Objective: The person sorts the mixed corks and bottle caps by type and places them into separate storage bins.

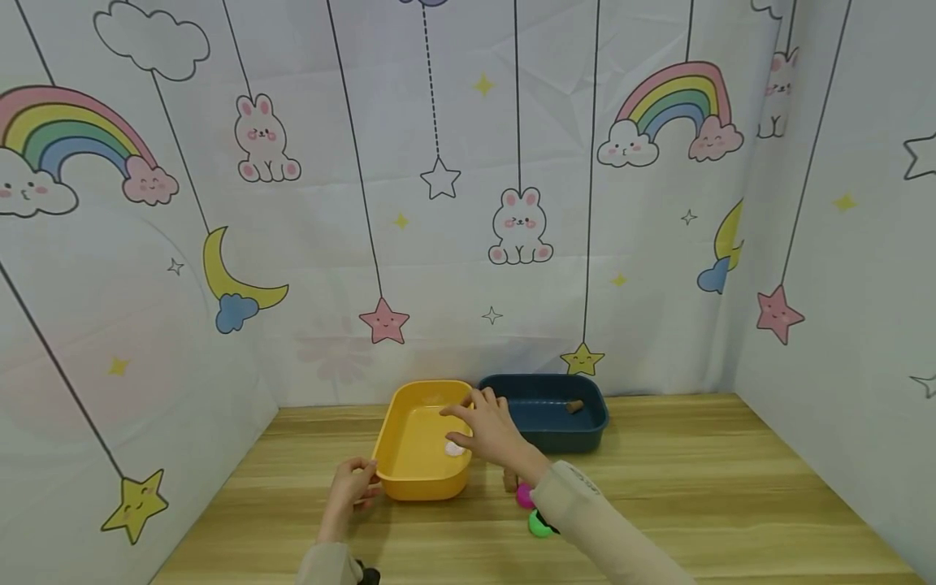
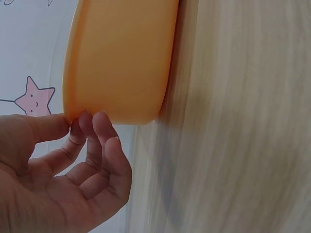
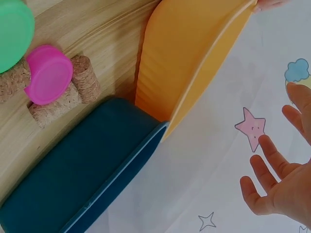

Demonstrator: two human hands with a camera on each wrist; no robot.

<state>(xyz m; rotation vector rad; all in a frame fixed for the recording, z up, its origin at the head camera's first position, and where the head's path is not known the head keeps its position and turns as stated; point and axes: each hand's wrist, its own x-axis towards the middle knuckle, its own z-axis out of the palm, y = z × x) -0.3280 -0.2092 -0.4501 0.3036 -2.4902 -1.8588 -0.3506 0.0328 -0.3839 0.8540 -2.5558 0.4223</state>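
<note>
A yellow plastic basin (image 1: 409, 490) stands on the wooden table. My left hand (image 1: 349, 486) pinches its near left rim between thumb and fingertips, as the left wrist view shows with the hand (image 2: 73, 179) at the basin's (image 2: 121, 63) corner. Over the basin's right side is my right hand (image 1: 491, 431), its fingers spread and holding nothing. Below that hand a small whitish round piece (image 1: 454, 448) lies inside the basin. A dark blue basin (image 1: 566, 441) sits to the right, with a cork (image 1: 574, 405) inside it.
In front of the blue basin lie a pink cap (image 3: 50, 75), a green cap (image 3: 12, 34) and several corks (image 3: 86, 77) on the table (image 1: 695, 487). My right sleeve (image 1: 600, 520) partly covers them in the head view. A printed curtain (image 1: 439, 268) hangs behind the basins.
</note>
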